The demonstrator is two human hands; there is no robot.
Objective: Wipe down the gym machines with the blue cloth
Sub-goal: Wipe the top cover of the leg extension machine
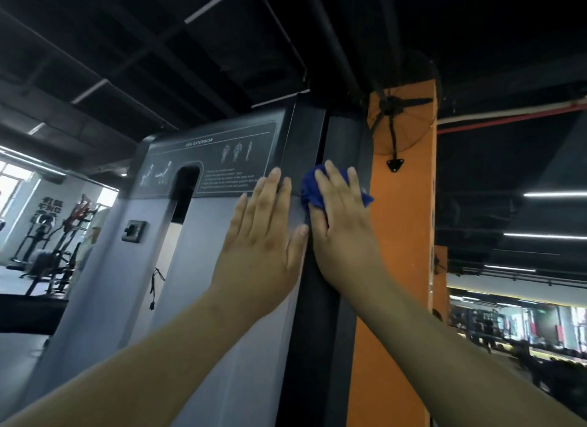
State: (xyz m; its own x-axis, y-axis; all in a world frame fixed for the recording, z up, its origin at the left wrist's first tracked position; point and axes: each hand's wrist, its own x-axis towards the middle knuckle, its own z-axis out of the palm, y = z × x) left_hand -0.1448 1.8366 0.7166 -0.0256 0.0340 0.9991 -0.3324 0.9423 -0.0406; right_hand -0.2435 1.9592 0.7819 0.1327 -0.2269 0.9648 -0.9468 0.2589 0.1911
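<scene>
On the leg extension machine (222, 299) in front of you, your left hand (263, 236) lies flat on the grey shroud, fingers straight and slightly apart. It is probably bracing you while the other arm reaches up. Your right hand (340, 223), at its three o'clock, presses the blue cloth (308, 185) against the dark side upright (311, 134). Its fingers are spread nearly straight over the bunched fabric, so the palm carries the pressure. The cloth peeks out at eleven and three o'clock of that hand. You have one cloth, two hands working, one instruction placard (216, 159) at ten o'clock of the cloth, and one orange pillar (403, 236) bearing one wall fan (394, 108) at one o'clock.
</scene>
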